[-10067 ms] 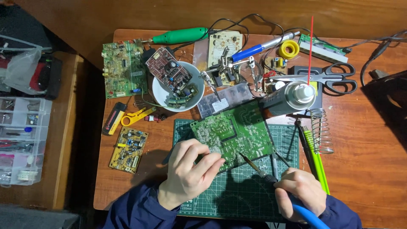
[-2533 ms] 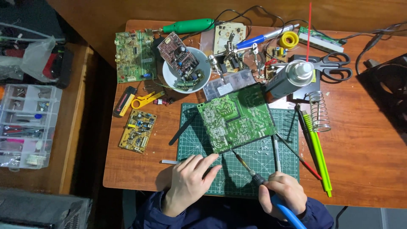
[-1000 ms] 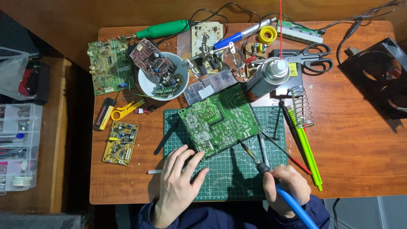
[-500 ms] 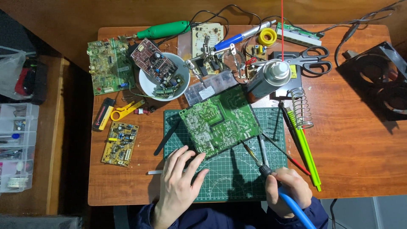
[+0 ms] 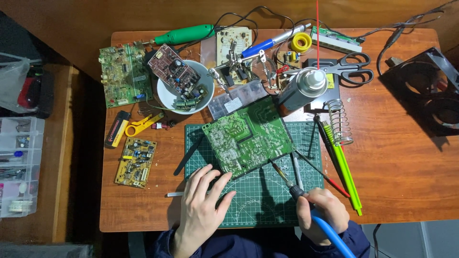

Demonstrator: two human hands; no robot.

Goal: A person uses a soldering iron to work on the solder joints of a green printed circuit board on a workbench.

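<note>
A large green circuit board (image 5: 247,136) lies tilted on a green cutting mat (image 5: 258,196). My left hand (image 5: 203,205) rests flat on the mat with fingers spread, its fingertips touching the board's near left edge. My right hand (image 5: 321,213) grips a soldering iron (image 5: 287,181) with a blue handle. The iron's tip points up-left and meets the board's near right edge. A thin metal probe (image 5: 296,170) lies on the mat just beside the iron.
A white bowl (image 5: 165,95) holding a brown circuit board, a green-handled tool (image 5: 184,34), scissors (image 5: 351,69), a spray can (image 5: 300,88), a coil iron stand (image 5: 338,122), green and red pens (image 5: 342,167), smaller boards (image 5: 135,162) and a black fan (image 5: 428,91) crowd the wooden table.
The view has shifted slightly. My right hand has brought the soldering iron's tip up to the board's near right edge. My left hand stays on the mat by the board.
</note>
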